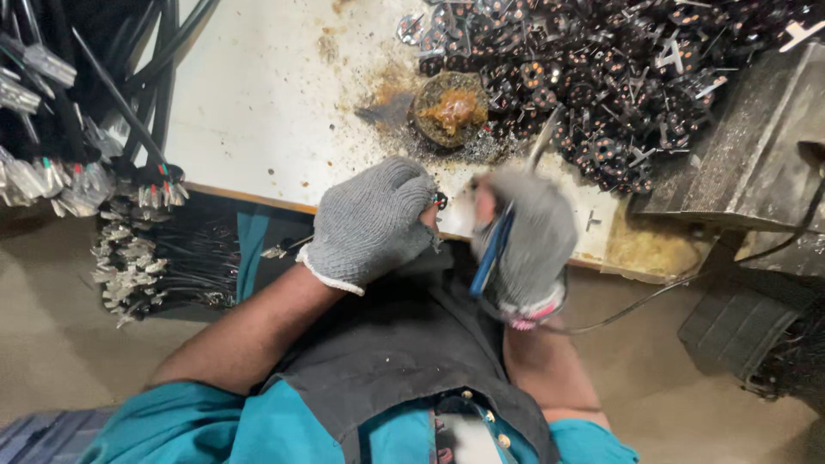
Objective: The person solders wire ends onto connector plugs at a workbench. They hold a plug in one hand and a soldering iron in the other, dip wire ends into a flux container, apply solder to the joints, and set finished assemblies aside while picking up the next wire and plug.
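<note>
Left hand (371,222) pinches a small plug (441,201) steady at the counter (258,103) edge; right hand (524,241) grips a blue-handled tool (491,249) beside it.

Small black plug part (441,200): pinched at table edge. Blue-handled tool (491,249): upright in fist (tip blurred), just beside it.

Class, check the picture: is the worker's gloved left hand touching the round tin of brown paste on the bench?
Apart. The head view shows the left hand at the bench edge, with bare stained bench between it and the tin.
</note>
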Motion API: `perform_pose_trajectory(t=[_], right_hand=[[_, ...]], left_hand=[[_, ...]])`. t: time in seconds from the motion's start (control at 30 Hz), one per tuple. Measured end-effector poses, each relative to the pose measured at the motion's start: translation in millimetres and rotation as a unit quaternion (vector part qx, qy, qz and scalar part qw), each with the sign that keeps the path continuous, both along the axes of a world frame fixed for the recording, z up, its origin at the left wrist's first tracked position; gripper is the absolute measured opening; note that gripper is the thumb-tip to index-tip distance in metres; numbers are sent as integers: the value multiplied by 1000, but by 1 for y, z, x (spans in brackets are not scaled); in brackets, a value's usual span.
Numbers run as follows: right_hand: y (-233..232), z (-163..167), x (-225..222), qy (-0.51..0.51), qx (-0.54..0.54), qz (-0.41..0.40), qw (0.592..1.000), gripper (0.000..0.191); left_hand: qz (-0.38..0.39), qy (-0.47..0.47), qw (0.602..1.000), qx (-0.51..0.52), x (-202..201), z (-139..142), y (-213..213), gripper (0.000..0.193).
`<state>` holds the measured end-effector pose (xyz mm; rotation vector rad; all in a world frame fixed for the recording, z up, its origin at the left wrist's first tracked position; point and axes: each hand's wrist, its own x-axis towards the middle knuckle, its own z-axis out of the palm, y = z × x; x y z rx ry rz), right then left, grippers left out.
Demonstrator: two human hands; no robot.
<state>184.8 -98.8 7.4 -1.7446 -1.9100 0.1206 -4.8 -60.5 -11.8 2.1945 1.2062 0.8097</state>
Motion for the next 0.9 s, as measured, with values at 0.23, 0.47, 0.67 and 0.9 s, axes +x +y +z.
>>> perform_pose_trajectory(t=[0.23,0.47,0.67,0.9], right_hand=[[9,18,-1,-65,4,38,997,26],[5,32,-13,173,-291,-3,941,11],[3,21,-8,86,-59,83,991,11],[-8,3,-10,116,-39,-13,992,12]], left_hand=[[-9,6,1000,-8,0,0,2,12],[-5,3,1000,-3,0,-2,3,13],[-11,-21,1000,-11,-2,-5,0,16],[-8,-80,996,-34,-10,-3,0,19]])
